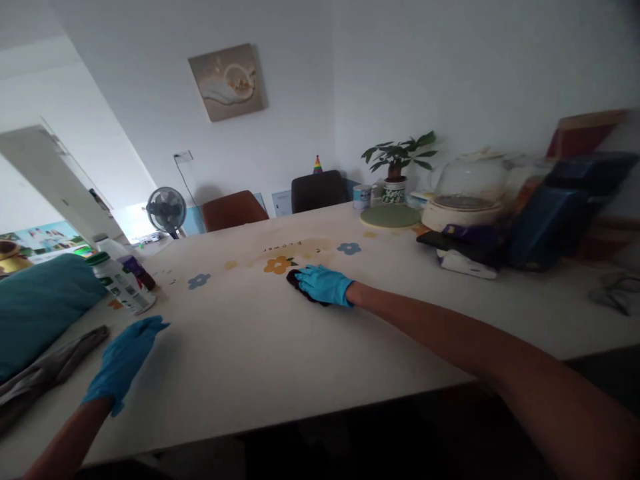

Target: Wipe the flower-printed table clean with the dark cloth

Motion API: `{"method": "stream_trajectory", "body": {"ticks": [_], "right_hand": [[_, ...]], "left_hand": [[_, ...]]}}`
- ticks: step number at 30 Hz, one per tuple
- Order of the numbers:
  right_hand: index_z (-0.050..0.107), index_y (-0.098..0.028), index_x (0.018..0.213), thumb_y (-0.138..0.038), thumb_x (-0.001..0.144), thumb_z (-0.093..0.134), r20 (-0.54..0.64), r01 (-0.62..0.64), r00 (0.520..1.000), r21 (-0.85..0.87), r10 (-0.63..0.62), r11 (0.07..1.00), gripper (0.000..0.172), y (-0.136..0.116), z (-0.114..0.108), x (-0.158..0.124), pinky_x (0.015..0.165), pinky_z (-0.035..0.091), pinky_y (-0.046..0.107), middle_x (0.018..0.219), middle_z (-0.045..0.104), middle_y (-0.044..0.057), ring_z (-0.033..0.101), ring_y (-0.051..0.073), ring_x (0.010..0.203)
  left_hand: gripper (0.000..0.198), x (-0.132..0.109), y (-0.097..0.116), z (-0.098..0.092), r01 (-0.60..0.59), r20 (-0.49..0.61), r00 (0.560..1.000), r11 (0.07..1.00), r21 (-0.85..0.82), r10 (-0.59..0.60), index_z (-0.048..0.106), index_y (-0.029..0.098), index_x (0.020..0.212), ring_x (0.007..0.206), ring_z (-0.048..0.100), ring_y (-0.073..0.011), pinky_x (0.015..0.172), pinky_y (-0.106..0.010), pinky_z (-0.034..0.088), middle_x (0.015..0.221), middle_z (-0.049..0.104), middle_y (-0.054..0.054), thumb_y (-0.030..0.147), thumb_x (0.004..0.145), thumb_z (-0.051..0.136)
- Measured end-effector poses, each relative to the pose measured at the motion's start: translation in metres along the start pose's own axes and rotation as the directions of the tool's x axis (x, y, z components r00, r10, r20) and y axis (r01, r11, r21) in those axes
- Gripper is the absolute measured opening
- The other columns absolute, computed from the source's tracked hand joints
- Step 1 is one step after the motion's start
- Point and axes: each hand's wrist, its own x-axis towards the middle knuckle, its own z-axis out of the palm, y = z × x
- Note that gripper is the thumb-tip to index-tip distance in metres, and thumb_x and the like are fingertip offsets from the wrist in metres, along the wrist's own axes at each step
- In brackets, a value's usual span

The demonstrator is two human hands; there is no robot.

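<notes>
My right hand [323, 284], in a blue glove, reaches far across the table [240, 347] and presses a small dark cloth [296, 280] flat onto the flower-printed tabletop, fingers closed over it. My left hand [123, 360], also blue-gloved, rests flat on the table near its left side with fingers stretched out and nothing in it. Just beyond the left hand stand a white bottle with a green label [120, 283] and a second bottle with a dark label [133, 267].
A teal cushion [40, 307] and grey cloth [55, 363] lie at the left. At the right sit a domed container [467, 197], dark blue bags [560, 213] and a white device [465, 263]. A potted plant [397, 167], green mat [390, 215], chairs and fan stand behind.
</notes>
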Motion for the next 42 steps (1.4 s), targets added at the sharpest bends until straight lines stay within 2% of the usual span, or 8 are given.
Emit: {"method": "stream_trajectory", "body": {"ticks": [6, 12, 16, 21, 25, 29, 33, 42], "right_hand": [[0.074, -0.022, 0.148, -0.034, 0.11, 0.046, -0.12, -0.039, 0.991, 0.176, 0.061, 0.984, 0.049, 0.021, -0.004, -0.048, 0.124, 0.052, 0.053, 0.153, 0.071, 0.012, 0.067, 0.033, 0.142], [0.072, -0.019, 0.149, -0.034, 0.112, 0.031, -0.323, -0.178, 0.904, 0.311, 0.28, 0.933, 0.057, 0.066, -0.023, -0.1, 0.127, 0.048, 0.05, 0.155, 0.069, 0.013, 0.064, 0.03, 0.146], [0.078, -0.025, 0.141, -0.04, 0.109, 0.033, -0.396, -0.171, 0.834, 0.476, 0.384, 0.863, 0.056, 0.085, -0.029, -0.124, 0.127, 0.048, 0.053, 0.148, 0.075, 0.009, 0.067, 0.03, 0.142], [0.079, -0.024, 0.138, -0.039, 0.107, 0.032, -0.459, -0.139, 0.788, 0.517, 0.41, 0.845, 0.058, 0.092, -0.04, -0.131, 0.127, 0.048, 0.052, 0.148, 0.074, 0.008, 0.067, 0.03, 0.141], [0.078, -0.026, 0.137, -0.04, 0.107, 0.033, -0.517, -0.133, 0.745, 0.504, 0.421, 0.853, 0.056, 0.096, -0.047, -0.134, 0.127, 0.048, 0.056, 0.146, 0.075, 0.008, 0.068, 0.032, 0.14], [0.079, -0.024, 0.134, -0.042, 0.105, 0.036, -0.503, -0.176, 0.743, 0.489, 0.441, 0.855, 0.055, 0.095, -0.044, -0.139, 0.127, 0.048, 0.056, 0.144, 0.076, 0.012, 0.07, 0.033, 0.137], [0.081, -0.03, 0.131, -0.049, 0.107, 0.039, -0.509, -0.153, 0.755, 0.475, 0.413, 0.866, 0.052, 0.086, -0.04, -0.143, 0.125, 0.049, 0.06, 0.144, 0.076, 0.008, 0.07, 0.034, 0.138], [0.085, -0.028, 0.116, -0.037, 0.105, 0.049, -0.498, -0.153, 0.748, 0.514, 0.439, 0.844, 0.038, 0.069, -0.039, -0.143, 0.122, 0.052, 0.06, 0.132, 0.082, 0.007, 0.076, 0.034, 0.127]], "left_hand": [[0.047, -0.02, 0.154, 0.047, -0.218, 0.16, 0.952, 0.945, -0.245, 0.261, 0.075, 0.017, 0.134, 0.143, 0.065, -0.0283, 0.131, -0.048, 0.041, 0.15, 0.072, -0.012, 0.035, 0.099, 0.049], [0.046, -0.056, 0.298, 0.129, -0.49, 0.302, 0.75, 0.801, -0.343, 0.588, 0.071, 0.02, 0.132, 0.131, 0.068, -0.0323, 0.118, -0.051, 0.052, 0.142, 0.072, -0.019, 0.051, 0.101, 0.058], [0.057, -0.074, 0.352, 0.163, -0.658, 0.258, 0.663, 0.711, -0.248, 0.703, 0.068, 0.014, 0.134, 0.141, 0.058, -0.0413, 0.124, -0.061, 0.043, 0.151, 0.063, -0.026, 0.058, 0.099, 0.062], [0.059, -0.075, 0.395, 0.181, -0.694, 0.293, 0.573, 0.643, -0.324, 0.766, 0.059, 0.015, 0.15, 0.135, 0.063, -0.0347, 0.121, -0.05, 0.048, 0.147, 0.067, -0.02, 0.051, 0.103, 0.056], [0.054, -0.071, 0.423, 0.194, -0.701, 0.315, 0.607, 0.678, -0.221, 0.729, 0.064, 0.015, 0.146, 0.149, 0.053, -0.0409, 0.127, -0.062, 0.04, 0.159, 0.058, -0.024, 0.049, 0.105, 0.054], [0.052, -0.065, 0.42, 0.196, -0.759, 0.316, 0.545, 0.617, -0.208, 0.777, 0.061, 0.014, 0.151, 0.157, 0.045, -0.0384, 0.133, -0.062, 0.031, 0.164, 0.055, -0.023, 0.041, 0.11, 0.043], [0.054, -0.062, 0.37, 0.174, -0.781, 0.357, 0.498, 0.588, -0.212, 0.79, 0.058, 0.016, 0.155, 0.158, 0.045, -0.0337, 0.137, -0.055, 0.027, 0.165, 0.054, -0.019, 0.042, 0.112, 0.038], [0.06, -0.04, 0.204, 0.113, -0.513, 0.365, 0.814, 0.854, 0.084, 0.452, 0.057, 0.022, 0.161, 0.166, 0.036, -0.036, 0.139, -0.059, 0.023, 0.176, 0.045, -0.013, 0.049, 0.111, 0.037]]}}
